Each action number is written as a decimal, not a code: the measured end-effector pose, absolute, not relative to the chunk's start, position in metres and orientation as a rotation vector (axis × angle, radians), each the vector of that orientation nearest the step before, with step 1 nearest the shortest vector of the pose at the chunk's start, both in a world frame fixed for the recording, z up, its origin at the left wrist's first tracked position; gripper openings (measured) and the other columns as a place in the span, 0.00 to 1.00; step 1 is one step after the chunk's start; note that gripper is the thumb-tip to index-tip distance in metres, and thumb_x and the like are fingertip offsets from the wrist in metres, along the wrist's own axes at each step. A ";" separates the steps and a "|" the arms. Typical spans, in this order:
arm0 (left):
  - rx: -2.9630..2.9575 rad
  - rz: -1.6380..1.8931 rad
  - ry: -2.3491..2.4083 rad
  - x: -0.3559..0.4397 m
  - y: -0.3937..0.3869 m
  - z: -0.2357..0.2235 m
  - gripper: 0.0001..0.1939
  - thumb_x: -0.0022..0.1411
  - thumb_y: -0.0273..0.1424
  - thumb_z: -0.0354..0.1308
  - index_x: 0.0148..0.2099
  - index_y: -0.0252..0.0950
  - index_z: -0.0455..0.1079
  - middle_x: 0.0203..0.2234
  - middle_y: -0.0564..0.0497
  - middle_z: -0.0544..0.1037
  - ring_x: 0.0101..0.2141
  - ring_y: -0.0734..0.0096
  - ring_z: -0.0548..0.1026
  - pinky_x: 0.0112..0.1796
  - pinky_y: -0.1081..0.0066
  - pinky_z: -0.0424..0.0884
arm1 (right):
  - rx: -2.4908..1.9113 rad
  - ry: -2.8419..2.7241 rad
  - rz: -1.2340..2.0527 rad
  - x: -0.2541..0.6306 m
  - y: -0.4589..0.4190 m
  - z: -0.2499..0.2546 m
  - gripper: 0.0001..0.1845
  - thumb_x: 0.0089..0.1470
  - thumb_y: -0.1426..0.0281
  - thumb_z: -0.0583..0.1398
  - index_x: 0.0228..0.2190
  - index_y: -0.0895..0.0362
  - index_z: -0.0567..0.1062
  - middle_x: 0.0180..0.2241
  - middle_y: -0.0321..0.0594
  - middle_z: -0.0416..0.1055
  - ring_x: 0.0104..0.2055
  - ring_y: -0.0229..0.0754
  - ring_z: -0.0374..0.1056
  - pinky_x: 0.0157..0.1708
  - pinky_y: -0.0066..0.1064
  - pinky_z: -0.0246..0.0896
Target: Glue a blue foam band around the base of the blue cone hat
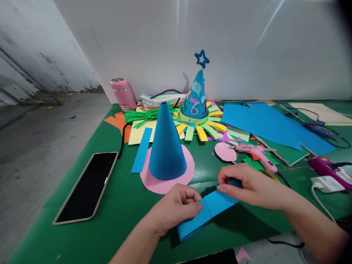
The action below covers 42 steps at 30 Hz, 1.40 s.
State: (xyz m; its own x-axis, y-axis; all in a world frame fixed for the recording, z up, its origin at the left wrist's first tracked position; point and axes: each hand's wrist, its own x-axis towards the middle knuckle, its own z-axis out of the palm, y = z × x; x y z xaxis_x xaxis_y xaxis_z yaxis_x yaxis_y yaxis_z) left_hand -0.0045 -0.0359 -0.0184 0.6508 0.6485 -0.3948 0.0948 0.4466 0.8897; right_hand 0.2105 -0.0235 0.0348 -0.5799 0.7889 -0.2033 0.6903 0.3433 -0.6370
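Between my two hands is a folded strip of blue paper (221, 204), tilted up to the right, with a crease across its middle. My left hand (180, 205) pinches it left of the crease, thumb on top. At its right end, my right hand (242, 185) grips it between thumb and curled fingers. Just beyond stands a plain blue paper cone (167, 150) on a round pink paper disc (156, 185). Another blue paper strip (143, 150) lies flat to the cone's left.
A phone (87, 187) lies at left. Behind are green pipe cleaners (145, 116), a decorated party hat (195, 99) and a pink flask (123, 94). To the right are a pink glue gun (257, 154), blue paper sheets (261, 123) and a white plug adapter (327, 184).
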 end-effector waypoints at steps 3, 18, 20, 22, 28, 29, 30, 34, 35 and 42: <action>1.070 0.383 0.819 -0.004 -0.036 -0.019 0.10 0.48 0.34 0.57 0.23 0.32 0.62 0.12 0.60 0.57 0.15 0.84 0.50 0.17 0.77 0.44 | -1.355 -2.456 1.042 0.211 -0.023 0.035 0.11 0.55 0.63 0.53 0.26 0.55 0.67 0.24 0.30 0.65 0.26 0.32 0.59 0.25 0.24 0.51; 1.173 0.282 0.822 0.001 -0.039 -0.018 0.05 0.48 0.29 0.53 0.24 0.33 0.62 0.11 0.61 0.57 0.14 0.85 0.51 0.15 0.79 0.45 | -1.255 -2.661 1.299 0.201 -0.018 0.042 0.11 0.52 0.61 0.55 0.32 0.54 0.72 0.26 0.32 0.69 0.26 0.33 0.60 0.23 0.23 0.50; 1.180 0.264 0.814 0.001 -0.039 -0.017 0.05 0.47 0.29 0.53 0.24 0.33 0.62 0.11 0.61 0.57 0.14 0.85 0.51 0.15 0.79 0.45 | -1.193 -2.685 1.365 0.198 -0.016 0.042 0.11 0.51 0.62 0.55 0.30 0.56 0.72 0.23 0.31 0.67 0.24 0.32 0.59 0.23 0.23 0.50; 1.177 0.254 0.814 0.001 -0.040 -0.015 0.05 0.47 0.29 0.53 0.24 0.33 0.61 0.11 0.61 0.56 0.14 0.85 0.50 0.15 0.79 0.45 | -1.147 -2.688 1.417 0.196 -0.015 0.042 0.11 0.51 0.62 0.56 0.30 0.57 0.72 0.23 0.31 0.66 0.24 0.31 0.58 0.23 0.22 0.50; 1.188 0.263 0.811 0.001 -0.040 -0.013 0.06 0.49 0.29 0.53 0.23 0.33 0.62 0.11 0.61 0.56 0.14 0.85 0.50 0.15 0.79 0.45 | -1.139 -2.623 1.483 0.195 -0.015 0.042 0.12 0.50 0.62 0.56 0.31 0.58 0.72 0.23 0.31 0.65 0.23 0.31 0.57 0.22 0.22 0.50; 1.189 0.265 0.812 0.001 -0.040 -0.013 0.06 0.49 0.29 0.53 0.23 0.33 0.62 0.12 0.61 0.56 0.14 0.85 0.50 0.15 0.79 0.45 | -1.144 -2.609 1.488 0.195 -0.016 0.043 0.12 0.50 0.62 0.56 0.31 0.58 0.72 0.23 0.31 0.65 0.23 0.31 0.57 0.22 0.22 0.50; 1.189 0.267 0.813 0.001 -0.040 -0.014 0.06 0.49 0.30 0.53 0.24 0.33 0.62 0.12 0.61 0.56 0.14 0.85 0.50 0.15 0.79 0.45 | -1.146 -2.597 1.492 0.195 -0.016 0.043 0.13 0.50 0.62 0.56 0.31 0.58 0.72 0.23 0.31 0.65 0.23 0.31 0.56 0.22 0.22 0.50; 1.183 0.275 0.818 0.001 -0.040 -0.015 0.06 0.49 0.30 0.54 0.24 0.33 0.62 0.12 0.61 0.57 0.15 0.85 0.50 0.16 0.78 0.44 | -1.165 -2.567 1.491 0.196 -0.018 0.043 0.13 0.50 0.62 0.57 0.30 0.58 0.73 0.22 0.31 0.64 0.22 0.30 0.55 0.20 0.21 0.48; 1.180 0.278 0.817 0.001 -0.040 -0.015 0.06 0.49 0.30 0.53 0.24 0.33 0.62 0.12 0.61 0.57 0.15 0.85 0.50 0.16 0.78 0.45 | -1.170 -2.564 1.492 0.196 -0.018 0.042 0.13 0.50 0.62 0.57 0.30 0.58 0.73 0.22 0.31 0.64 0.22 0.30 0.55 0.20 0.21 0.48; 1.185 0.273 0.801 0.002 -0.040 -0.012 0.06 0.49 0.29 0.53 0.23 0.33 0.61 0.11 0.61 0.56 0.14 0.85 0.49 0.15 0.79 0.44 | -1.133 -2.565 1.507 0.195 -0.018 0.039 0.13 0.50 0.61 0.56 0.30 0.59 0.73 0.22 0.31 0.64 0.23 0.30 0.56 0.22 0.22 0.50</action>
State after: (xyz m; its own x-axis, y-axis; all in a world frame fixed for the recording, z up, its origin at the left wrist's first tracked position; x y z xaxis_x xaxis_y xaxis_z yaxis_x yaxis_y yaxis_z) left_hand 0.0019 -0.0398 -0.0116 0.7006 0.5829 -0.4115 0.2102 0.3825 0.8997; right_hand 0.1947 -0.0178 0.0394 -0.7457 0.5536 -0.3707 0.5933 0.2988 -0.7474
